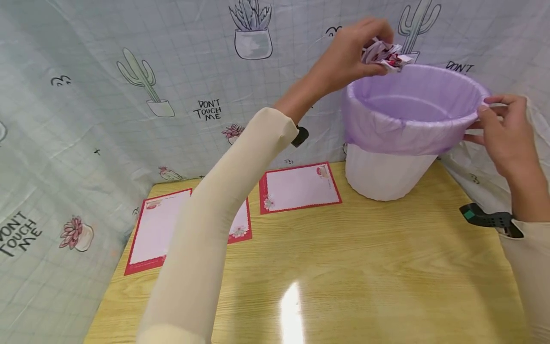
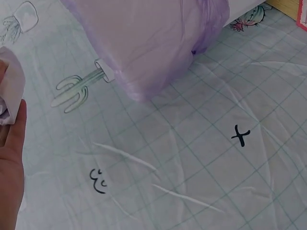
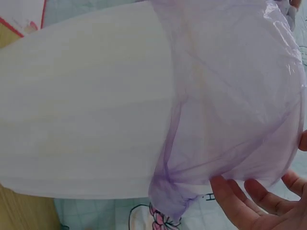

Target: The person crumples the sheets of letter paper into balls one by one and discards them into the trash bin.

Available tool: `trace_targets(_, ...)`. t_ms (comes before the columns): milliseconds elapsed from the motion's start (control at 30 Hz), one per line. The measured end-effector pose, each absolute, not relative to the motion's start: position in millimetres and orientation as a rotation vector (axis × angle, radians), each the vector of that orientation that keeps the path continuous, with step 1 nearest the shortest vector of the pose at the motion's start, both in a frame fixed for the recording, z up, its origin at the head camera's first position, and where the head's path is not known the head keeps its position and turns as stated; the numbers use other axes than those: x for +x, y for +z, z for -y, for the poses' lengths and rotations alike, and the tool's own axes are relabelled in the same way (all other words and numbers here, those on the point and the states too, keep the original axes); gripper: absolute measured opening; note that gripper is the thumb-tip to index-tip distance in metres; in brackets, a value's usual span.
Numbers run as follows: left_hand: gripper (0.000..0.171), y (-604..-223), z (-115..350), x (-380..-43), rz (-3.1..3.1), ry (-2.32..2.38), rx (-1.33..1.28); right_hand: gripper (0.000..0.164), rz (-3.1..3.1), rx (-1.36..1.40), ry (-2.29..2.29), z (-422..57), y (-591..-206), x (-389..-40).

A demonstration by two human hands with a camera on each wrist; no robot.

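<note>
High at the back, my left hand [image 1: 350, 55] pinches a crumpled piece of white and red paper [image 1: 382, 53] between thumb and fingers. The paper is over the left back rim of a white bin [image 1: 378, 174], lined with a purple plastic bag [image 1: 386, 131] folded down over its outside. On the bin's right side my right hand [image 1: 511, 136] grips the rim through the bag, thumb on top and fingers against the outer wall. The right wrist view shows these fingers [image 3: 230, 199] against the bag. At the left wrist view's edge, part of the paper [image 2: 14, 91] shows.
Red-bordered sheets of paper [image 1: 301, 188] lie along the back left of the wooden table [image 1: 352, 267]; my left sleeve covers part of them. A hanging cloth [image 1: 180, 57] printed with cacti closes off the back and sides. The bin stands at the table's back right.
</note>
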State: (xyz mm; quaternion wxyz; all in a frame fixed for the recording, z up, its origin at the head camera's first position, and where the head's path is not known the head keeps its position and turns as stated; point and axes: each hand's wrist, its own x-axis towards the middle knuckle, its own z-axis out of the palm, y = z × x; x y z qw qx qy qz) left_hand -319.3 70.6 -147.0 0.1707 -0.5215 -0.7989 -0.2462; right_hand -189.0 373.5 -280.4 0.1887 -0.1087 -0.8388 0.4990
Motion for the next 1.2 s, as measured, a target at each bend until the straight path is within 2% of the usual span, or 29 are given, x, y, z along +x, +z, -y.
trace_targets(367, 0.04, -156, -90, -352, 2.476, -0.727, -1.464, 0.034, 2.404, -0.308, 1.293, -379, -291, -184)
trace_targets(700, 0.043, -135, -118, -370, 2.853, -0.852, -1.502, 0.032, 2.35, -0.297, 1.347, -379, -287, -186)
trace_targets(933, 0.04, -112, -135, -369, 3.165, -0.808, -1.294, 0.033, 2.333, -0.281, 1.359, -374, -290, -188)
trace_targets(1200, 0.033, -97, -149, -361, 3.199, -0.874, -1.114, 0.031, 2.3, -0.284, 1.367, -370, -289, -193)
